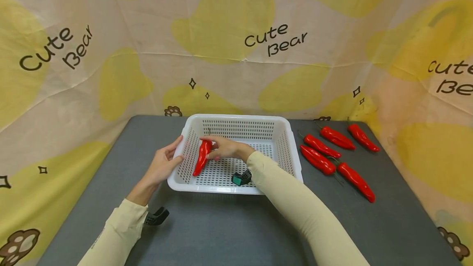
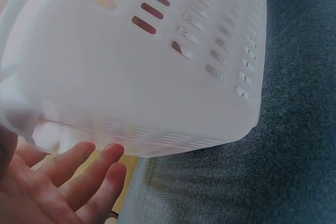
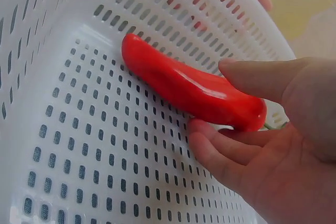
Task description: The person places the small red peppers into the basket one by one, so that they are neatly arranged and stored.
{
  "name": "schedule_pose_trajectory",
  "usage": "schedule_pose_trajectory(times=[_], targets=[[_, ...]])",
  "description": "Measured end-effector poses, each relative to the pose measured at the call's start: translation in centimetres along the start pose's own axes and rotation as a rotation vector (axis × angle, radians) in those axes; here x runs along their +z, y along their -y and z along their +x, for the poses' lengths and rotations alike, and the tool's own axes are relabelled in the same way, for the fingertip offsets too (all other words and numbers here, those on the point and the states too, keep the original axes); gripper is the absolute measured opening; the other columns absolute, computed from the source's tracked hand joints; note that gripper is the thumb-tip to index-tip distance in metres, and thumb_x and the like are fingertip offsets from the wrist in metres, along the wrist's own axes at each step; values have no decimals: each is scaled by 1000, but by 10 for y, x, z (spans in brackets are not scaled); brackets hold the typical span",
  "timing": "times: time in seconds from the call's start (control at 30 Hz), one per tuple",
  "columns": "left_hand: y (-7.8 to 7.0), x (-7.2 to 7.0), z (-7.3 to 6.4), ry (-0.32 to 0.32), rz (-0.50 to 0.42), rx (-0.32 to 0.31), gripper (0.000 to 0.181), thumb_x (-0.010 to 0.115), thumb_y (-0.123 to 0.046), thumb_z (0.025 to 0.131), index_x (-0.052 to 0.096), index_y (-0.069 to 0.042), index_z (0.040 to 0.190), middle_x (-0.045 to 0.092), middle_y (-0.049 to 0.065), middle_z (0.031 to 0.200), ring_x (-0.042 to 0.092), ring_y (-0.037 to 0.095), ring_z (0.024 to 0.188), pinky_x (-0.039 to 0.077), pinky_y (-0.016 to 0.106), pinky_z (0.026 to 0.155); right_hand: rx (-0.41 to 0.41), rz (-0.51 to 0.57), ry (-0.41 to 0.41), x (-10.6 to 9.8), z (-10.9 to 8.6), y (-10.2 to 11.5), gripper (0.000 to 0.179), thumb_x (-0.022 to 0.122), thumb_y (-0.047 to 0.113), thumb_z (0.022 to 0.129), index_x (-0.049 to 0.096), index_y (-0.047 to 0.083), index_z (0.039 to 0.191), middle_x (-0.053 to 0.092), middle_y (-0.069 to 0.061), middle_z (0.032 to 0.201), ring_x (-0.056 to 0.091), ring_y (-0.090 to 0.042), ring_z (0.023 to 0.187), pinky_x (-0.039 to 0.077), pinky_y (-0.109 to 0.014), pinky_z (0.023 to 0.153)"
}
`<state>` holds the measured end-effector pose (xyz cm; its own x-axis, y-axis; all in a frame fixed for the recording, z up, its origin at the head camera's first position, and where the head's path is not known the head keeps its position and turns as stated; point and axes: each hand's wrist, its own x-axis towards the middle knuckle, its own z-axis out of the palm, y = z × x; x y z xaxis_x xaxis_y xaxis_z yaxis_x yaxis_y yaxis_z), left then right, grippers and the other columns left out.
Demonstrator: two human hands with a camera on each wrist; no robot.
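A white perforated plastic basket (image 1: 233, 190) stands on the grey table. My left hand (image 1: 162, 165) holds its left rim; in the left wrist view that hand's fingers (image 2: 86, 179) lie along the outside of the basket wall. Inside the basket, near its left end, is a red chili pepper (image 1: 202, 158). My right hand (image 1: 225, 149) reaches in over the basket and grips this pepper near its stem end. The right wrist view shows the thumb on one side of the pepper (image 3: 184, 85) and the fingertips (image 3: 202, 129) on the other, close over the perforated floor.
Several more red chili peppers (image 1: 334, 138) with thin green stems lie on the table (image 1: 218, 229) to the right of the basket. A yellow and cream printed cloth (image 1: 221, 24) hangs behind and at both sides. Dark wrist devices (image 1: 157, 216) sit by my sleeves.
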<state>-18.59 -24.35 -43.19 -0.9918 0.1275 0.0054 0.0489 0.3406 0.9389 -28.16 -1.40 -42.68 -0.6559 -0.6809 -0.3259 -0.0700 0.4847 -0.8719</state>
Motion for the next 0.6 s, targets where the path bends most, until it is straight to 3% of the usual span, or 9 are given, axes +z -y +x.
schedule_pose_trajectory(times=[0.27, 0.6], targets=[[1, 1, 0, 5, -18, -7, 70, 53, -3, 98, 25, -14, 161, 37, 26, 159, 53, 45, 132, 59, 50, 90, 20, 62, 36, 0, -2, 0, 74, 68, 10, 93, 37, 28, 158, 33, -9, 162, 45, -30, 135, 54, -43, 104], [1, 1, 1, -4, -17, -14, 69, 53, -4, 98, 26, -14, 161, 39, 25, 158, 54, 46, 131, 58, 51, 91, 33, 42, 8, 0, -2, 1, 72, 69, 13, 93, 39, 29, 156, 25, -13, 166, 47, -30, 134, 54, -41, 103]])
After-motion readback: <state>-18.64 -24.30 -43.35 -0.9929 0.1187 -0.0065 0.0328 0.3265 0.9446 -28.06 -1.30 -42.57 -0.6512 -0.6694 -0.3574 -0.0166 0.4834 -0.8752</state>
